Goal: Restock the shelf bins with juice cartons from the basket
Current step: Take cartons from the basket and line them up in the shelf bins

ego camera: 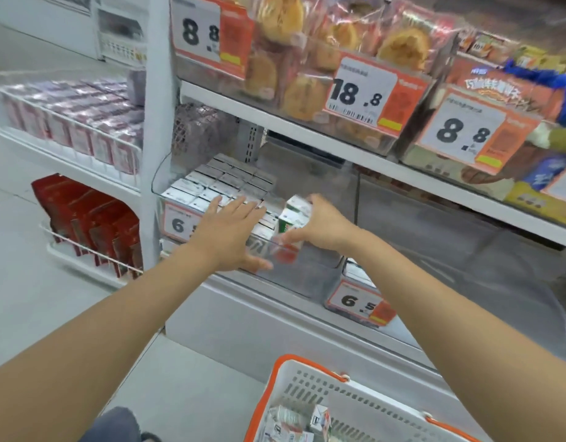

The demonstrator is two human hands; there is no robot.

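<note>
A clear plastic shelf bin (pixel 302 271) on the lower shelf is packed with rows of white-topped juice cartons (pixel 224 180). My right hand (pixel 321 223) grips a white and green juice carton (pixel 294 218) at the bin's open right end, just behind the front wall. My left hand (pixel 230 231) lies flat with straight fingers on the tops of the front cartons, its thumb against the bin's front wall. At the bottom of the view stands a white basket (pixel 355 400) with orange trim, holding several loose cartons (pixel 294 422).
To the right a second bin (pixel 358 275) with cartons carries a 6.5 price tag. Bagged bread (pixel 310 52) fills the shelf above, behind 18.8 and 8.8 tags. A wire rack (pixel 84 250) of red packets stands at the left. My knee (pixel 116 424) shows beside the basket.
</note>
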